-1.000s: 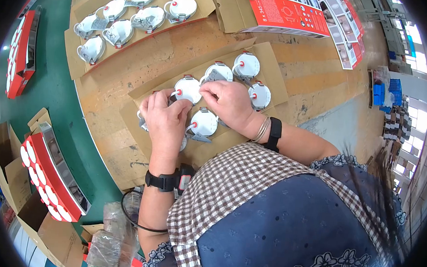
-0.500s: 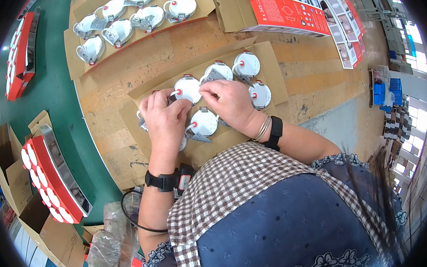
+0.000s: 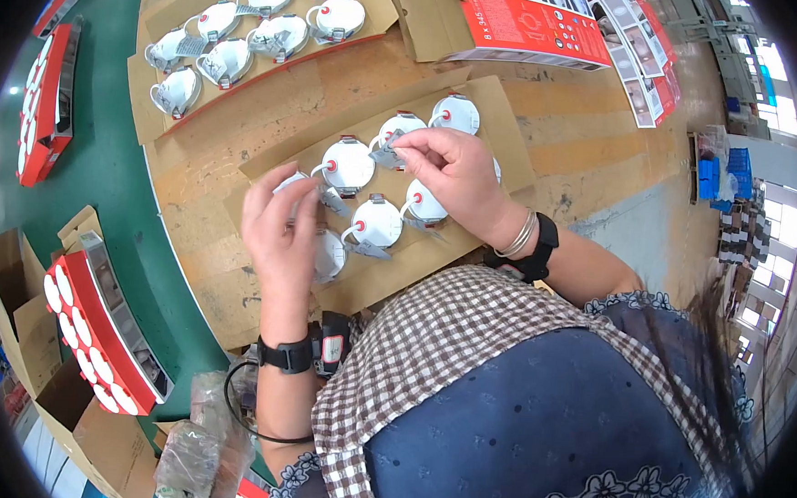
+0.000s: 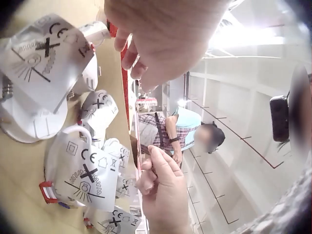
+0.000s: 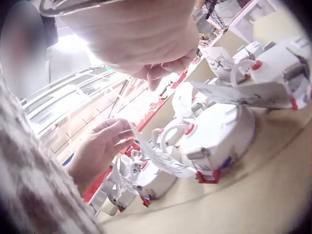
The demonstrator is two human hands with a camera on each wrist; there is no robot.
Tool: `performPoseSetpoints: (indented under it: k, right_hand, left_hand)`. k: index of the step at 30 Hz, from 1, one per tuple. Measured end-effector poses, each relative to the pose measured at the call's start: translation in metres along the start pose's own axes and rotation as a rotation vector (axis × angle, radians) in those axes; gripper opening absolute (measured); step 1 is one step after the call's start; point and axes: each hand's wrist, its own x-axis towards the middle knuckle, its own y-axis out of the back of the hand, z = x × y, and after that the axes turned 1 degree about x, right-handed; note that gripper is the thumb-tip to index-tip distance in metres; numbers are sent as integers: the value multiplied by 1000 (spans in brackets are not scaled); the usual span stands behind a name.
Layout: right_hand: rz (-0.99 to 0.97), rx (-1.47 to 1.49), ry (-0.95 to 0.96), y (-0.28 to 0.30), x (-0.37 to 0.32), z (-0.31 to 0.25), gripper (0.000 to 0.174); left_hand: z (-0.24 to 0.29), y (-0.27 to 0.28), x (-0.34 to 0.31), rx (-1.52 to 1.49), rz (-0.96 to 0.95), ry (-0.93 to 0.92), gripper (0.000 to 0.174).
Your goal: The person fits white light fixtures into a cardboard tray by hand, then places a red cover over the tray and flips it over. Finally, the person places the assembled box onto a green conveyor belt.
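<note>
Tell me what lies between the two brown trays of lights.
Between the far tray and the near tray lies only scuffed wooden tabletop, as the head view shows.

The surface [image 3: 599, 106] in front of me is tan-brown. I note scattered dark scuffs and a pale grey patch [image 3: 633, 218] to the right. A near cardboard tray [image 3: 507, 119], made of plain brown board, lies directly on it, set at a slant and closest to me. Beyond it and to the left, I record a far cardboard tray [image 3: 376, 19] at a similar slant, with red along its near edge. Bare surface shows between the two. To the right of the far tray I find printed red packaging [image 3: 530, 33] beside an open brown board piece [image 3: 424, 18].
</note>
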Motion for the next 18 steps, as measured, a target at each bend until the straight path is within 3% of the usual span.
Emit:
performPoseSetpoints:
  k: [4,6,8,10,12,14,16,18]
  right_hand:
    - [-45,-42,120,-3,28,-17,13]
    - [-98,-63,131,-14,44,-17,13]
    - [-92,-133,306,-25,59,-15,12]
    - [-114,-145,243,-33,62,-16,15]
    - [-85,-224,420,-46,63,-7,11]
    - [-118,-227,385,-56,62,-6,15]
    - [-207,-292,350,-65,63,-8,18]
    - [-208,-326,370,-77,65,-2,22]
  left_hand:
    - [-10,10,15,60,19,-4,19]
    - [-5,9,26,215,-90,-48,20]
    - [-7,-2,33,291,-123,-103,23]
    - [-10,-7,29,367,-156,-156,26]
    - [-21,-7,21,366,-191,-106,33]
    - [-34,-8,12,303,-164,-74,38]
    - [-39,-9,9,114,-56,145,39]
    - [-43,-8,13,187,-37,126,42]
